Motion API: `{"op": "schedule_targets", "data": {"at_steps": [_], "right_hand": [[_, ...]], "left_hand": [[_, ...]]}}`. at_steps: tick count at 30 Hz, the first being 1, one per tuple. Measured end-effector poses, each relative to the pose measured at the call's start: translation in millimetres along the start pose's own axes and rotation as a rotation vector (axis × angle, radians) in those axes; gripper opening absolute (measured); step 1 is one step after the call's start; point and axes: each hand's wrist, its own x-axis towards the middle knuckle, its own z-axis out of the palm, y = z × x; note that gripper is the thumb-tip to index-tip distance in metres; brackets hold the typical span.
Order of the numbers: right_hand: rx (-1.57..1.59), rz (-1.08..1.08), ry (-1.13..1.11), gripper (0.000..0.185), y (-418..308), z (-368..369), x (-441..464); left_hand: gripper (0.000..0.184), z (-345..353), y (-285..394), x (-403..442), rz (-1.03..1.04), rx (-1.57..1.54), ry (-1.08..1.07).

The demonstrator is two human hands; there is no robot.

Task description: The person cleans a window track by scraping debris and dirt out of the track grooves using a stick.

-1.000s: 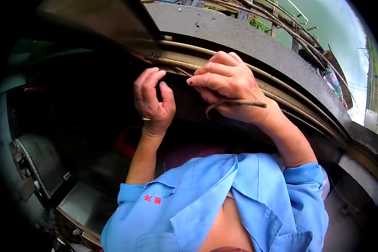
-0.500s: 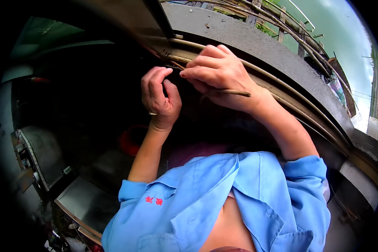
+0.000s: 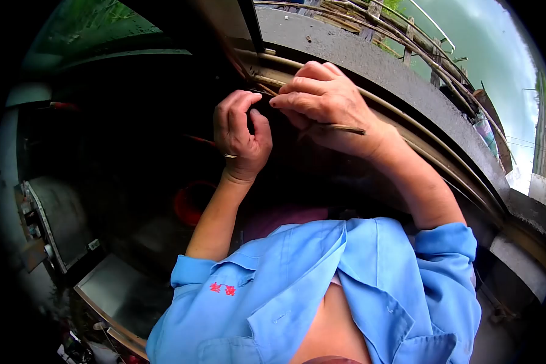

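My right hand [image 3: 330, 106] is closed round a thin brown stick [image 3: 349, 128]. One end of the stick juts out below the knuckles toward the wrist, and a thin brown piece shows beyond the fingertips; whether both are the same stick is hidden. My left hand [image 3: 244, 133], with a ring on one finger, is just to the left. Its fingers are curled, with the thumb apart from them, and nothing visible is in its grasp. Both hands are at the near side of a window track [image 3: 418, 142], close to the corner of a dark frame.
Beyond the track runs a grey ledge [image 3: 358, 60], with wooden poles [image 3: 406, 42] and green water outside. A red round container [image 3: 191, 203] is in the dark area below left. A pale panel [image 3: 118, 291] is at the lower left. A blue shirt [image 3: 321, 273] fills the bottom.
The view has shifted, and more of the green window shows at upper left. My left hand has moved right in view. My right hand has turned slightly and keeps its hold on the stick.
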Motion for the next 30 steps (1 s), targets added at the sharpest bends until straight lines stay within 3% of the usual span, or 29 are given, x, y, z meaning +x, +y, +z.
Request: {"op": "schedule_targets", "data": {"at_steps": [7,9,10,15,17,25,30], "right_hand": [[0.063,0.152,-0.013,0.02,-6,-29,-34],[0.106,0.066,0.078,0.017,2,-3,-10],[0.08,0.066,0.053,0.024,4,3,-3],[-0.085,0.019,0.056,0.017,-7,-12,-14],[-0.078,0.107,0.015,0.017,-14,-22,-20],[-0.047,0.049,0.02,0.023,-8,-5,-4],[-0.064,0.143,-0.045,0.016,-14,-23,-16]], "left_hand": [[0.027,1,2,-3,-0.031,-0.022,0.033],[0.026,2,2,-2,-0.021,-0.033,0.035],[0.026,2,1,-2,-0.008,-0.024,0.024],[0.026,3,0,-1,-0.006,-0.018,0.035],[0.026,3,1,-1,-0.004,-0.011,0.034],[0.025,2,-1,-2,0.016,-0.01,0.016],[0.025,2,1,-2,0.003,-0.013,0.018]]}}
